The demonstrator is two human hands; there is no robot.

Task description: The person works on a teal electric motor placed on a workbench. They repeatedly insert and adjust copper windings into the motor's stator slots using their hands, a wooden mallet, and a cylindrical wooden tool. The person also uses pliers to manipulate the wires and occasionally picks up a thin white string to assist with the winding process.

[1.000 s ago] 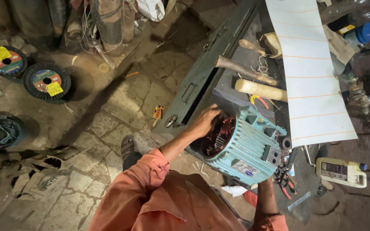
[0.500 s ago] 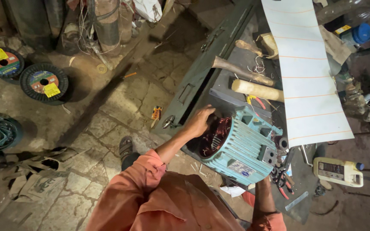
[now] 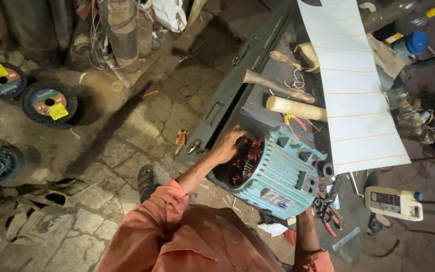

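We see a big motor (image 3: 278, 179) made of metal, painted a dull blue-green, with ribs down its side and scuffed spots. Inside its open end, the wire coils (image 3: 245, 161) look like shiny reddish copper. Our left hand (image 3: 230, 143) rests on that rim. Our shirt sleeve (image 3: 164, 211) is soft orange cloth with wrinkles. The workbench (image 3: 258, 100) is grey metal, dusty and matt. On it lies a hammer (image 3: 278, 86) with a worn wooden handle and a smooth pale wooden stick (image 3: 295, 108). A long sheet (image 3: 351, 80) looks like smooth white paper with thin orange lines. The floor (image 3: 122, 136) is rough, dirty stone.
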